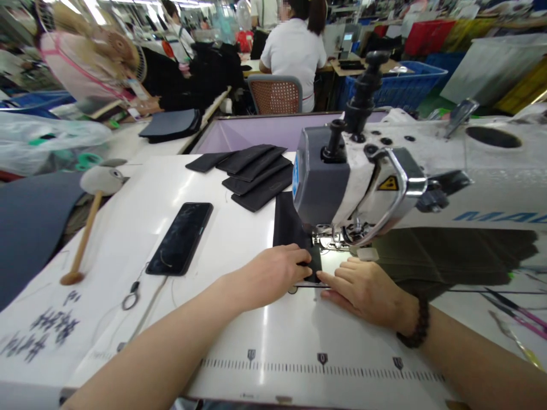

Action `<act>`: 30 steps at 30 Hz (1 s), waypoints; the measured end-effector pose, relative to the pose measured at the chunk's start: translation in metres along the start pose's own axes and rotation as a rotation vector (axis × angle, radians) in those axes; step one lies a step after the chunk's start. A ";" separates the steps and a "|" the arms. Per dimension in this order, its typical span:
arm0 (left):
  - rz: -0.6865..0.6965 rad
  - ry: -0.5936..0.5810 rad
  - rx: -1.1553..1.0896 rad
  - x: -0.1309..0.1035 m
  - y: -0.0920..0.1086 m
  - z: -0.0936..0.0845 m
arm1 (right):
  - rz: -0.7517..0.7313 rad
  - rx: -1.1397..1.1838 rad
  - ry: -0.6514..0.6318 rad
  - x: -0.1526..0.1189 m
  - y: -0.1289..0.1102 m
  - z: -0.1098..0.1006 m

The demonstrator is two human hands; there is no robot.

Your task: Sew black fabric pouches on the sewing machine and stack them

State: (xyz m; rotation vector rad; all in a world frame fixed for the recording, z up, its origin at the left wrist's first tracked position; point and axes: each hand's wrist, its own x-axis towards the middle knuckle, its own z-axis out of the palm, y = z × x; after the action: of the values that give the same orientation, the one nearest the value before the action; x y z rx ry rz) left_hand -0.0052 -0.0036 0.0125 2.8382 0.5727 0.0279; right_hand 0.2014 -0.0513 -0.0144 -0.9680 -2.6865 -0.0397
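Note:
A piece of black fabric point(291, 219) lies flat on the white table, its right edge beside the presser foot of the sewing machine point(333, 176). My left hand point(277, 273) rests on the near part of this fabric, fingers stretched out and pressing down. Close to the fabric's near right corner, my right hand point(363, 290) lies on the machine bed with its fingers extended, the index fingertip at the fabric edge. Neither hand is wrapped round anything. The fabric under the left fingers is partly hidden.
Several folded black fabric pieces point(256, 171) are piled behind the hands. To the left lie a phone point(179, 239) and a wooden-handled mallet point(88, 233). Dark olive fabric point(453, 256) sits under the machine arm; pink-handled scissors point(521, 313) lie far right. A person point(293, 51) sits beyond.

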 end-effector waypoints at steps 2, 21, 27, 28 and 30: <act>-0.014 0.010 -0.010 0.000 0.000 0.000 | 0.005 -0.005 0.000 0.000 0.000 0.001; -0.123 0.116 -0.002 0.014 -0.019 0.003 | 0.243 -0.051 -0.029 0.008 0.010 0.013; -0.138 0.143 0.033 0.017 -0.026 0.007 | 0.265 -0.041 -0.045 0.007 0.013 0.016; -0.139 0.147 0.040 0.018 -0.026 0.007 | 0.264 -0.038 -0.046 0.007 0.013 0.016; -0.147 0.156 0.051 0.018 -0.027 0.008 | 0.260 -0.036 -0.040 0.007 0.013 0.016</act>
State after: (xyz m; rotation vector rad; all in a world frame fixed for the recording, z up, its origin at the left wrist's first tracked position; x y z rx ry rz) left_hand 0.0019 0.0259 -0.0029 2.8517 0.8247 0.2124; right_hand 0.1998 -0.0352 -0.0290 -1.3335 -2.5800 -0.0149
